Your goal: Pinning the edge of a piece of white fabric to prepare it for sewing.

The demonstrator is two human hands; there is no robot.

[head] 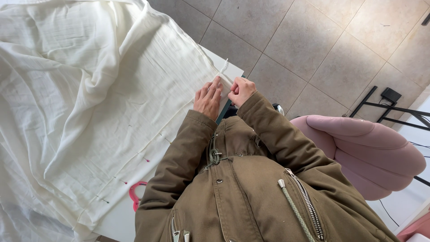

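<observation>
A large white fabric [89, 103] lies rumpled over a white table [118, 219], with its folded hem running along the table's near edge. My left hand [208, 101] rests flat on the hem near the table's corner, fingers extended. Just to its right, my right hand [242, 91] is curled and pinches the fabric's edge at the corner; what is inside its fingers is hidden. Small pins [147, 160] with pink heads stick in the hem further left. Both olive-green jacket sleeves reach up from the bottom of the view.
Pink scissor handles [135, 193] poke out from under the fabric by the table's edge. A pink padded chair [371, 152] stands to the right, with a black metal stand [389, 107] behind it. Beige tiled floor [313, 40] lies beyond the table.
</observation>
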